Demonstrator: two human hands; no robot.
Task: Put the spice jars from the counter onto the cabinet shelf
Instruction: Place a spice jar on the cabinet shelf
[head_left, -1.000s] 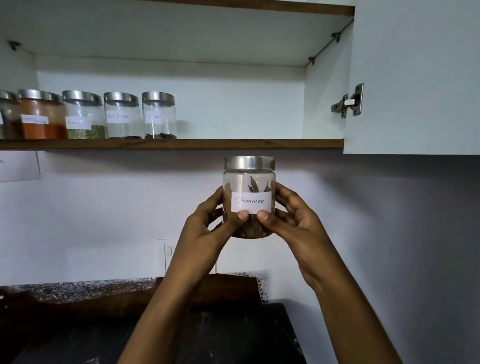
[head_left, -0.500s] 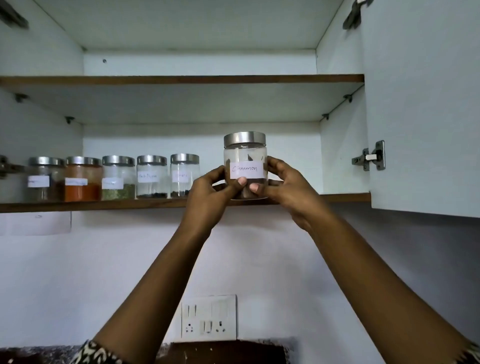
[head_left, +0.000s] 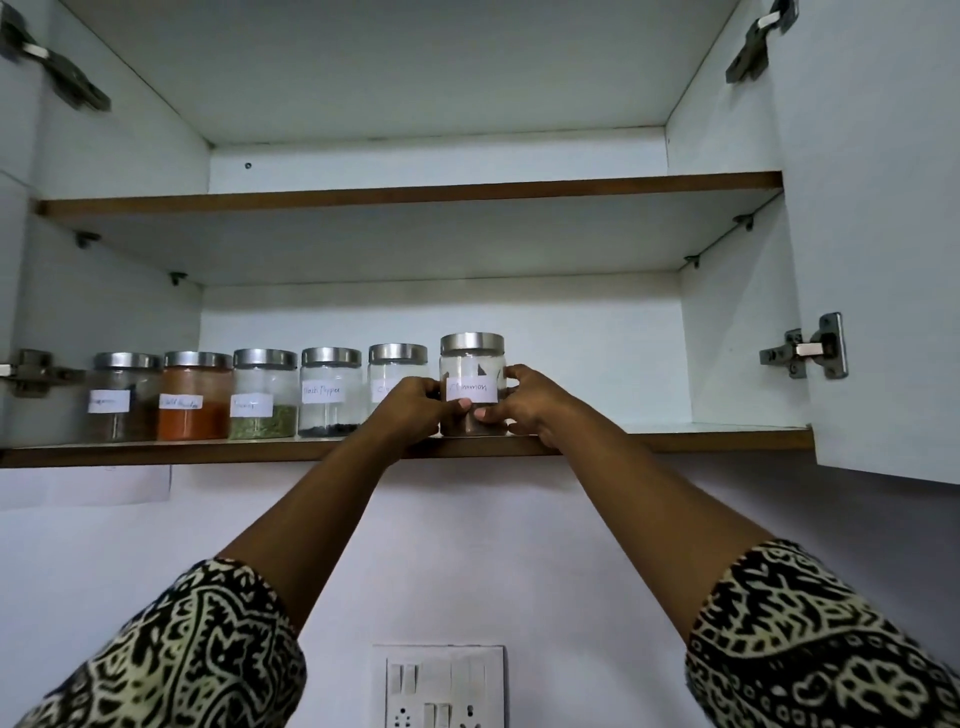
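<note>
A clear jar with a steel lid and a white "Cinnamon" label (head_left: 472, 369) stands on the lower cabinet shelf (head_left: 717, 439) near its front edge. My left hand (head_left: 413, 410) grips its left side and my right hand (head_left: 524, 400) grips its right side, thumbs meeting under the label. To its left runs a row of several like jars: a clear one partly hidden by my left hand (head_left: 397, 369), black pepper (head_left: 330, 392), a green herb (head_left: 265, 395), orange powder (head_left: 196, 397) and a dark spice (head_left: 124, 397).
The shelf to the right of the cinnamon jar is bare up to the cabinet's side wall. The open right door (head_left: 883, 234) juts out with its hinge (head_left: 808, 353). An upper shelf (head_left: 415, 195) sits above. A switch plate (head_left: 439, 686) is on the wall below.
Both hands have raised the cinnamon jar from below the shelf up to shelf height and then onto the shelf, next to the row of jars. My view has tilted upward.
</note>
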